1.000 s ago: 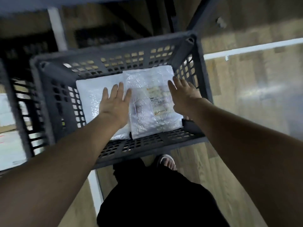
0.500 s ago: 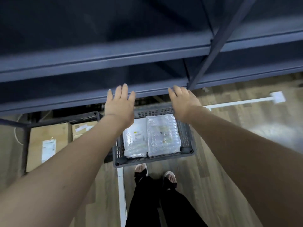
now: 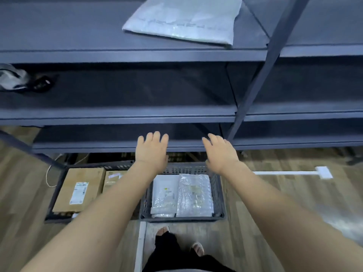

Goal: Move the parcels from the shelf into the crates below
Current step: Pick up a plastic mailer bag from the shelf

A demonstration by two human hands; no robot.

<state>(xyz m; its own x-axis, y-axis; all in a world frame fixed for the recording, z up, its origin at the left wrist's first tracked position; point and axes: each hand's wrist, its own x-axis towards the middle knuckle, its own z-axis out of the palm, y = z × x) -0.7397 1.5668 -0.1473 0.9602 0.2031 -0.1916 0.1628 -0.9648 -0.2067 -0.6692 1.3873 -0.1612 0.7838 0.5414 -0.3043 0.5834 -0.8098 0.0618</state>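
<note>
A flat silver-grey mailer parcel [image 3: 184,18] lies on the top shelf [image 3: 117,54] of a dark blue rack. On the floor below stands a grey slotted crate [image 3: 218,195] holding a white parcel [image 3: 164,193] and a bubble-wrapped parcel [image 3: 194,195] side by side. My left hand [image 3: 152,151] and my right hand [image 3: 221,153] hover empty, fingers spread, palms down, in front of the lowest shelf edge and above the crate's far rim.
A second dark crate [image 3: 59,216] to the left holds brown cardboard boxes [image 3: 78,189]. A bundle of grey and black items [image 3: 17,79] sits at the left of the middle shelf. A slanted rack upright [image 3: 261,71] crosses right of centre. White floor tape [image 3: 290,173] runs right. My feet [image 3: 197,248] stand before the crate.
My hands have lifted out of the crate, leaving the bubble-wrapped parcel in it. My view has risen, bringing the upper shelves and the silver mailer into sight.
</note>
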